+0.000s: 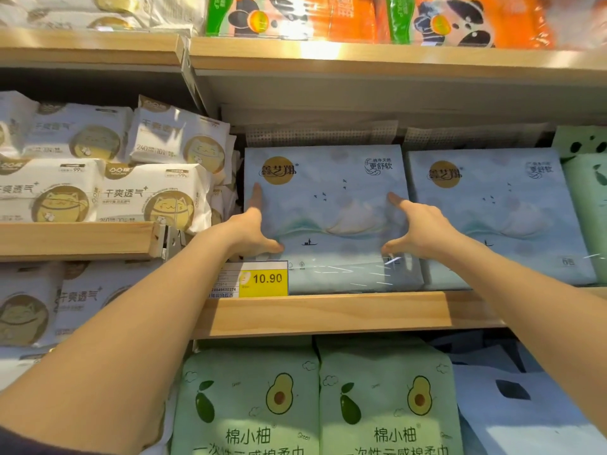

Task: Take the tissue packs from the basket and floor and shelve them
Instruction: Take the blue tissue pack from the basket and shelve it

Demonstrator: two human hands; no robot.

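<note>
A pale blue tissue pack point(331, 205) with a gold round logo and a mountain scene stands upright on the middle wooden shelf point(328, 310). My left hand point(254, 229) lies flat against its left edge, fingers pointing up, thumb on the front. Further right on the front face, my right hand point(415, 224) presses with fingers spread. Both hands touch the pack, palms against it. A second identical blue pack point(492, 211) stands right beside it.
White cat-print packs point(141, 178) fill the left bay. Green avocado packs point(315, 402) stand on the shelf below. Orange panda packs point(361, 18) sit above. A yellow 10.90 price tag point(259, 279) hangs on the shelf rim. Green packs point(588, 198) stand at far right.
</note>
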